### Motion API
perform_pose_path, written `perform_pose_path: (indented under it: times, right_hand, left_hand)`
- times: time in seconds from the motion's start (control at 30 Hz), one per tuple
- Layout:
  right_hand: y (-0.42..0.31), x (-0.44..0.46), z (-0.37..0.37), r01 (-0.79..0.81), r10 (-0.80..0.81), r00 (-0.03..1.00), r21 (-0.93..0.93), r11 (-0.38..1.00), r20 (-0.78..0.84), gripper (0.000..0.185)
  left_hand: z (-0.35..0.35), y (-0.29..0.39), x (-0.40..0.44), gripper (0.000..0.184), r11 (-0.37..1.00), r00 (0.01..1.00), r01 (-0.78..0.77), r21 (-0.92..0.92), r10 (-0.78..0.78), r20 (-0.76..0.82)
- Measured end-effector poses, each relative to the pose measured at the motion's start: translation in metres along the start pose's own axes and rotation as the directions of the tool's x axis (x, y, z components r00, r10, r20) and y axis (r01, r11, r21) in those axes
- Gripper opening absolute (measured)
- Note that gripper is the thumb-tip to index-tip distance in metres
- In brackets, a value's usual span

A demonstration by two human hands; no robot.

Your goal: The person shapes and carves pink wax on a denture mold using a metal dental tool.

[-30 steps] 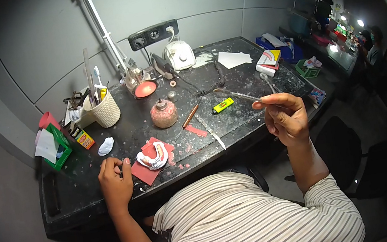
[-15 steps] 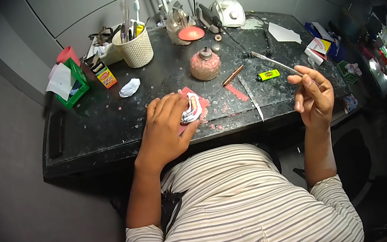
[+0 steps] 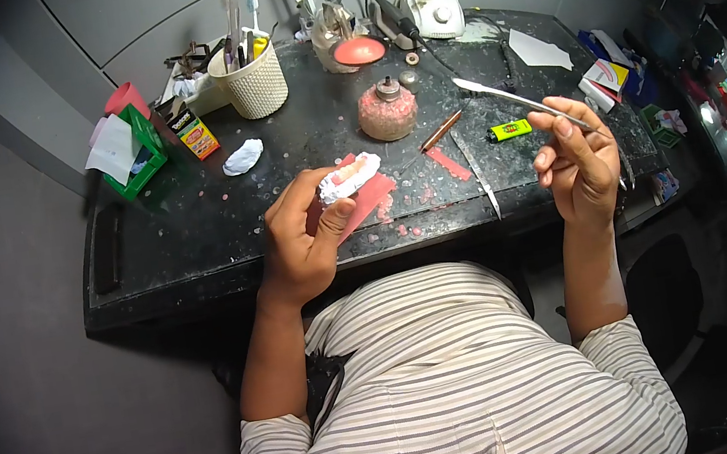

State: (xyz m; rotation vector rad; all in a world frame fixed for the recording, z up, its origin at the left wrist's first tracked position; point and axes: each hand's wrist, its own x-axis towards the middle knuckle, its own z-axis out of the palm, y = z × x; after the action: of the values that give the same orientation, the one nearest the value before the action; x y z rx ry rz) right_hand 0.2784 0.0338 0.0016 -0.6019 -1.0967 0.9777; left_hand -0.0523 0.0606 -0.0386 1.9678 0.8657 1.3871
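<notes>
Between the thumb and fingers of my left hand (image 3: 303, 231) is a white dental cast (image 3: 350, 178) with a pink and tooth-coloured strip on it, tilted above a red wax sheet (image 3: 371, 200). My right hand (image 3: 580, 152) pinches a thin metal spatula (image 3: 508, 96), its flat tip pointing up and left over the bench. Near that tip stands a round glass burner (image 3: 387, 111) with a metal cap. A brown-handled tool (image 3: 440, 132), a red wax strip (image 3: 448, 164) and a pale knife (image 3: 476, 173) lie between my hands. A yellow-green lighter (image 3: 509, 131) lies left of my right hand.
A white lump (image 3: 243, 157), a small box (image 3: 196, 137), a green basket (image 3: 148, 156) and a woven cup of tools (image 3: 252, 87) stand left. Behind are a red dish (image 3: 359, 50) and a white device (image 3: 431, 12). Paper (image 3: 540, 49) lies right.
My left hand has moved onto the cast, closed on it and tilted it up from the wax sheet. My right hand still holds the spatula. The view has shifted down.
</notes>
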Motion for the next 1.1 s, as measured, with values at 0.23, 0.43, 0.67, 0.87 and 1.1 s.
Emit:
perform_pose_path:
  times: [0.23, 0.43, 0.67, 0.87, 1.1]
  right_hand:
    - [-0.001, -0.003, 0.014, 0.083, -0.089, 0.993, 0.073, 0.994, 0.076, 0.025]
    - [-0.001, -0.019, 0.044, 0.115, -0.097, 0.970, -0.071, 0.991, 0.224, 0.019]
    - [0.000, -0.031, 0.060, 0.065, -0.031, 0.948, -0.097, 0.993, 0.316, 0.015]
    - [0.001, -0.034, 0.063, 0.088, -0.033, 0.935, -0.142, 0.986, 0.352, 0.012]
    - [0.000, -0.035, 0.064, 0.082, -0.022, 0.940, -0.161, 0.984, 0.342, 0.012]
  left_hand:
    - [0.002, 0.025, -0.003, 0.029, 0.997, 0.998, -0.055, 0.055, 0.054, 0.024]
    - [0.005, 0.036, -0.005, 0.024, 0.982, 0.988, -0.144, 0.125, 0.135, 0.080]
    - [0.003, 0.043, -0.009, 0.025, 0.976, 0.978, -0.181, 0.119, 0.165, 0.130]
    - [0.002, 0.048, -0.010, 0.026, 0.975, 0.977, -0.183, 0.125, 0.167, 0.130]
    - [0.002, 0.047, -0.012, 0.027, 0.979, 0.979, -0.172, 0.111, 0.158, 0.127]
